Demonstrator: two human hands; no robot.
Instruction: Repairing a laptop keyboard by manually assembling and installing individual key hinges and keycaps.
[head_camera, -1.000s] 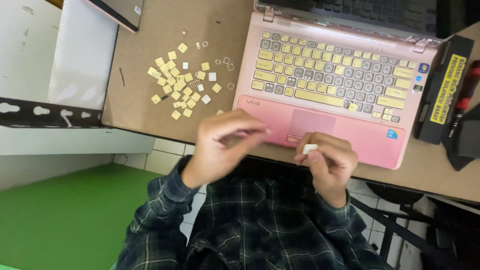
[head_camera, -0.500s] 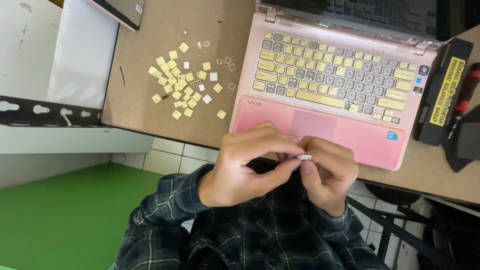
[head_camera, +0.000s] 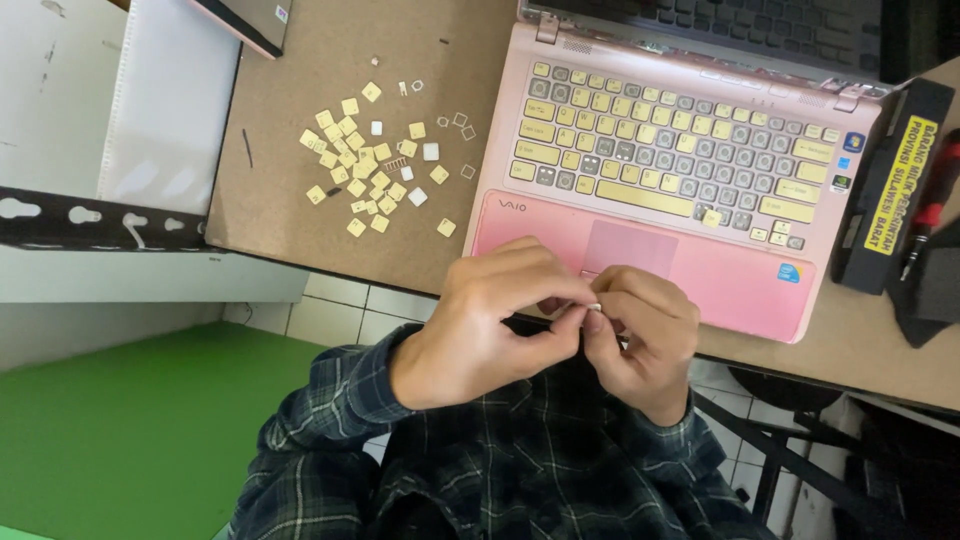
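1. A second ago our left hand (head_camera: 490, 320) was raised and apart from our right hand (head_camera: 645, 335), which alone held the small pale keycap piece (head_camera: 592, 307); now both hands have closed in together at the near edge of the pink laptop (head_camera: 750, 290).
2. We judge from this that the piece has passed from being carried to being worked on between both sets of fingertips.
3. The piece sits pinched between thumb and forefinger of each hand, fingers clamped on it, just in front of the laptop's palm rest and above our plaid shirt (head_camera: 520, 470).
4. Only a sliver of it shows; its long axis seems to run left to right across the gap between the hands, but which face points up we cannot tell.
5. The pile of loose yellowish keycaps (head_camera: 365, 170) lies unmoved on the brown desk (head_camera: 300, 90), well to the left, and many keyboard (head_camera: 680, 150) positions stand bare.
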